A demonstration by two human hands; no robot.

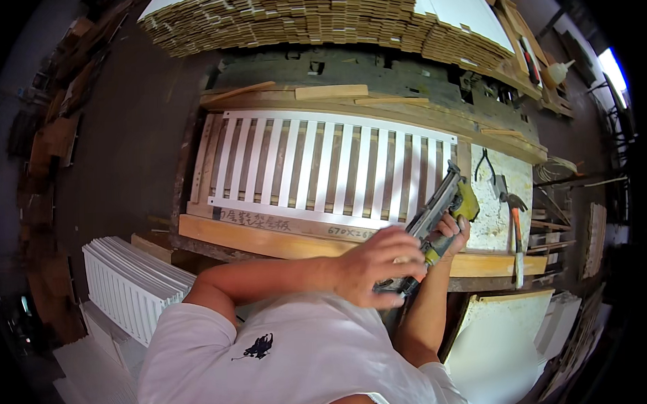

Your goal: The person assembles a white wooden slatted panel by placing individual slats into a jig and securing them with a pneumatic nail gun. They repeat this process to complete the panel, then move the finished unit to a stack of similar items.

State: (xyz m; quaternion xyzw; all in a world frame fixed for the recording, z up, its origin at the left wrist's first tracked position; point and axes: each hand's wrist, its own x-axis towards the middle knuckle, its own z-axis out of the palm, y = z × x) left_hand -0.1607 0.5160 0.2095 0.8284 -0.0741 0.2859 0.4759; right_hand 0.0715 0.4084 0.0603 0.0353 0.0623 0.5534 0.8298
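My right hand (453,234) is wrapped round a yellow-green and black nail gun (437,201), which slants over the right end of a white slatted panel. My left hand (379,264) is bent over the tool's lower end, close to its orange and black parts. Motion smears its fingers, so whether they grip there is unclear. The slatted panel (327,163) has two long rails joined by several parallel slats. It lies flat inside a wooden frame jig (282,232) with handwriting on its front strip.
Right of the panel, pliers (485,164) and a hammer (517,231) rest on a stained white board (492,228). Stacked boards (296,18) rise beyond the bench. Finished-looking slatted panels (130,283) stand piled at my left. Loose wood strips (332,92) line the jig's far edge.
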